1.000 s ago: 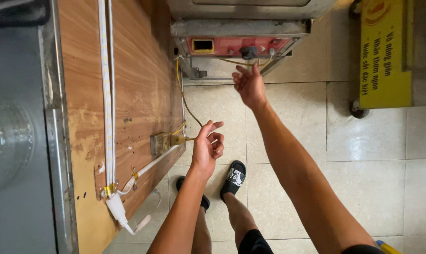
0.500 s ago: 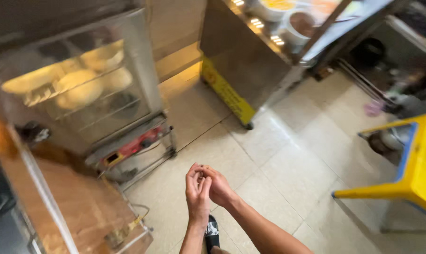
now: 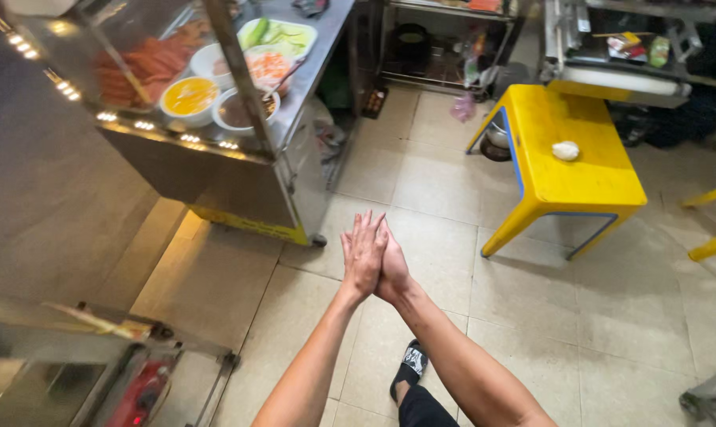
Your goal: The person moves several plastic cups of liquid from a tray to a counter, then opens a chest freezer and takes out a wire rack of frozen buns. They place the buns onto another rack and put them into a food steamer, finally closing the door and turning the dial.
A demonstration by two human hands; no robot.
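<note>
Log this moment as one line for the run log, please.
left hand: flat against right, empty | right hand: pressed to left, empty | below: tiled floor | nearby: food cart, yellow table

Left hand and right hand pressed flat together, palm to palm, fingers straight and pointing up and away. Both bare, nothing between them (no grip on any object). Held out on outstretched forearms above the pale tiled floor, midway across the view.
</note>
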